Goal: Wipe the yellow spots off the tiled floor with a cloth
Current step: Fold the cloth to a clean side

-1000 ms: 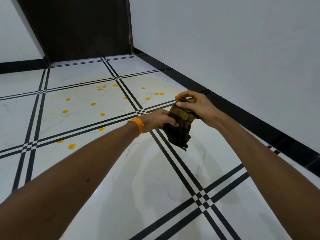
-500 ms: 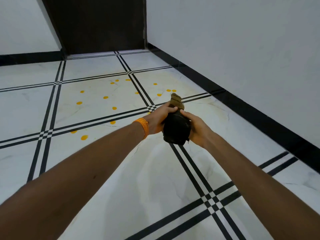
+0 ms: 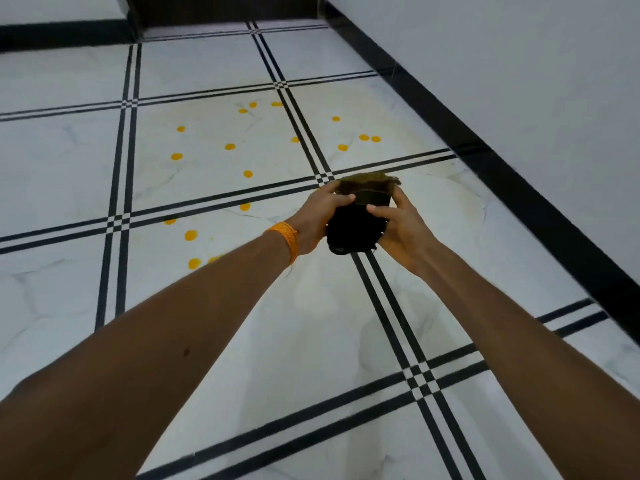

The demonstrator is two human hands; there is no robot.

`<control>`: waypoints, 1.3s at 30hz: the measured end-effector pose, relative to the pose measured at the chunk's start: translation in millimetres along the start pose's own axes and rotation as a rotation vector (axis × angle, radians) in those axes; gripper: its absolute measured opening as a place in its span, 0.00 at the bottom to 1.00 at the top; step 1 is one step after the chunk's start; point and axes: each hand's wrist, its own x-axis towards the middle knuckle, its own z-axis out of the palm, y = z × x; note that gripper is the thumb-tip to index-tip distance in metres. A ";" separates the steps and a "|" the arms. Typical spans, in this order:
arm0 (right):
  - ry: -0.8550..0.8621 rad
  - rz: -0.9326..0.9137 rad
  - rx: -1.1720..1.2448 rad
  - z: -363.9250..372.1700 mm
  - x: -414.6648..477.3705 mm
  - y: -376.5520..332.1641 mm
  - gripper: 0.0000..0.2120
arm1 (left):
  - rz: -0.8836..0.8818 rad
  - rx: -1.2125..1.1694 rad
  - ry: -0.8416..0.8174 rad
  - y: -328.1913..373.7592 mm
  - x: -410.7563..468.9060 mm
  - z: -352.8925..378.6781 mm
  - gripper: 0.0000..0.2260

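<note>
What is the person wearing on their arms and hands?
No sleeves and no gloves show. The left hand has an orange thread band wound round its wrist. The right hand wears nothing visible.

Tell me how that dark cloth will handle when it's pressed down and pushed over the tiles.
Probably floppy: the cloth is bunched into a wad between the left hand and right hand, with a ragged edge sticking up. Likely light, held up with no visible strain. The tiled floor looks glossy, so it should slide easily over the yellow spots.
</note>
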 end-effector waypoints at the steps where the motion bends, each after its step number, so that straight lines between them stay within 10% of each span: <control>1: 0.006 0.011 -0.039 5.2 -6.7 -9.7 0.24 | 0.001 0.028 0.037 9.1 -7.0 1.2 0.16; 20: -0.055 0.139 -0.270 279.4 -180.3 -374.9 0.26 | -0.115 -0.051 0.170 407.0 -301.6 -39.4 0.21; 39: 0.129 0.230 -0.111 564.9 -123.1 -374.3 0.25 | -0.171 0.020 -0.019 519.2 -344.4 -312.9 0.29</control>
